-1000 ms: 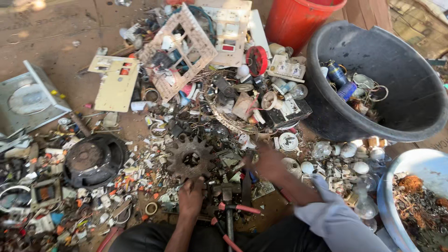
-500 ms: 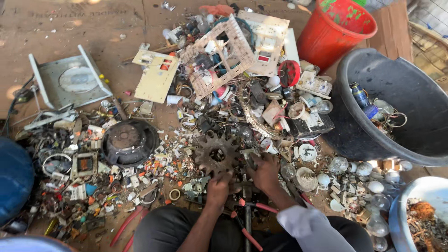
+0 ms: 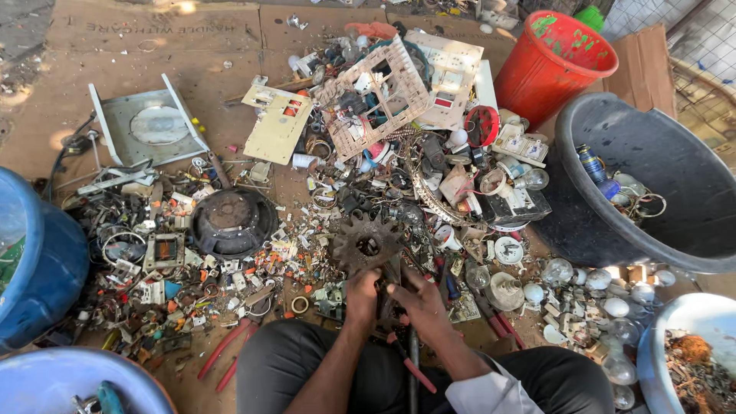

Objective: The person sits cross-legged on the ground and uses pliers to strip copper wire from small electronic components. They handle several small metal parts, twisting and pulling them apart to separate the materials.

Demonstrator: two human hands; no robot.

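While hands (image 3: 391,295) grip it, gear (image 3: 366,244) rusty, toothed

A rusty toothed gear (image 3: 368,244) lies flat on the ground just right of the round black speaker (image 3: 232,221), which serves as landmark. It is dark brown, with blunt teeth all around its rim and a round hole at its centre. Its near edge meets a dark metal part (image 3: 387,303), gripped further right and nearer.

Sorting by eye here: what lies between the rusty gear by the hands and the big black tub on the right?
In the head view, between the rusty gear and the black tub lie small scrap parts, round white caps and glass bulbs on the ground.
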